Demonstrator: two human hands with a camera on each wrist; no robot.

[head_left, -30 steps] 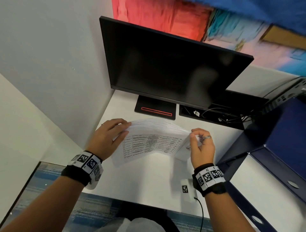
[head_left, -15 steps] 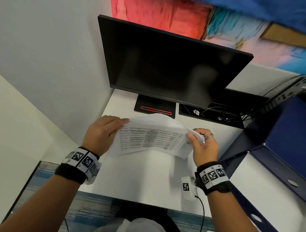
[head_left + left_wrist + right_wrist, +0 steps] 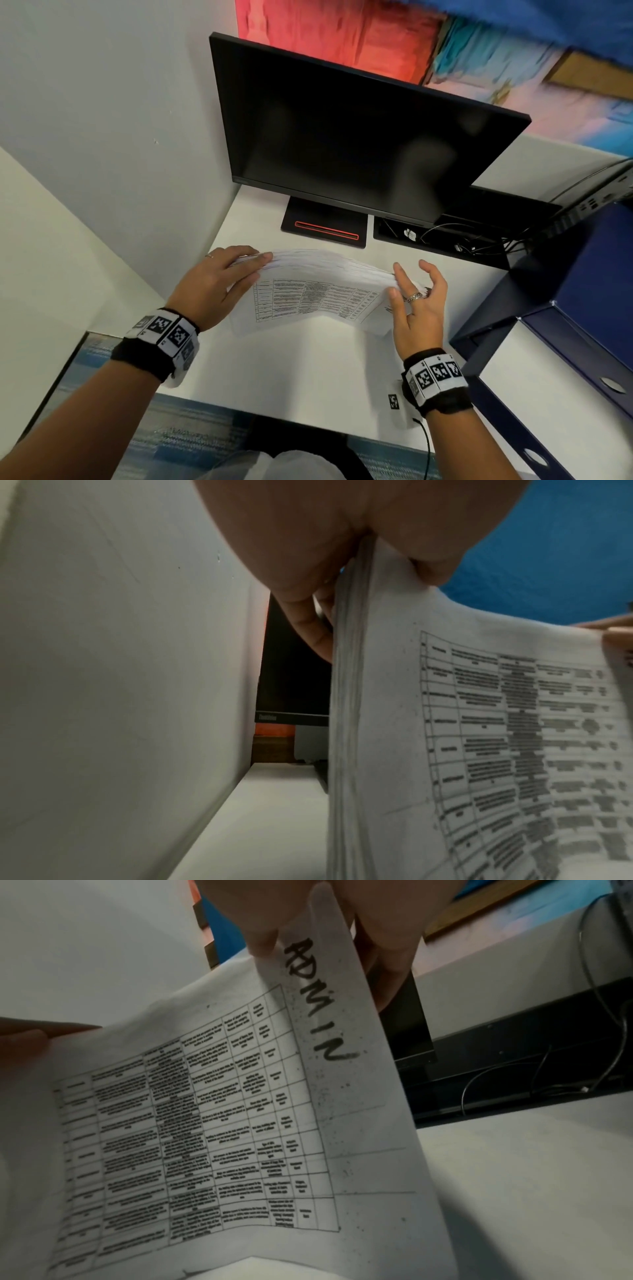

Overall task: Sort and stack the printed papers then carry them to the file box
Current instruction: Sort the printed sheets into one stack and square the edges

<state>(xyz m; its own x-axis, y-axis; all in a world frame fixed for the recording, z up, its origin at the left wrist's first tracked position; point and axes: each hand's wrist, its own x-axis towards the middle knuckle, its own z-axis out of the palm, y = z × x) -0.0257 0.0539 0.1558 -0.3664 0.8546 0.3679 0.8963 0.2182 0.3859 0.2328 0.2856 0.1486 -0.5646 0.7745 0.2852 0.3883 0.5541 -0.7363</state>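
A stack of printed papers (image 3: pixel 318 294) stands on its long edge on the white desk (image 3: pixel 291 370), bowed, with a printed table on the front sheet. My left hand (image 3: pixel 219 281) grips the stack's left edge. In the left wrist view the thumb lies on the front of the papers (image 3: pixel 479 723) and the fingers (image 3: pixel 308 631) are behind. My right hand (image 3: pixel 414 308) is at the right edge, fingers spread and fairly straight, thumb and forefinger touching the sheets. The right wrist view shows "ADMIN" handwritten on the papers (image 3: pixel 205 1123). A dark blue file box (image 3: pixel 599 281) stands to the right.
A black monitor (image 3: pixel 342 137) on its stand sits right behind the papers, with a cable tray (image 3: pixel 445 240) beside it. A white partition wall (image 3: pixel 102 137) bounds the desk on the left. A small white tagged device (image 3: pixel 394 402) with a cord lies near the desk's front edge.
My right hand has loosened from a closed pinch on the right edge to spread fingers. The left hand keeps its grip, and the sheets sit more evenly together.
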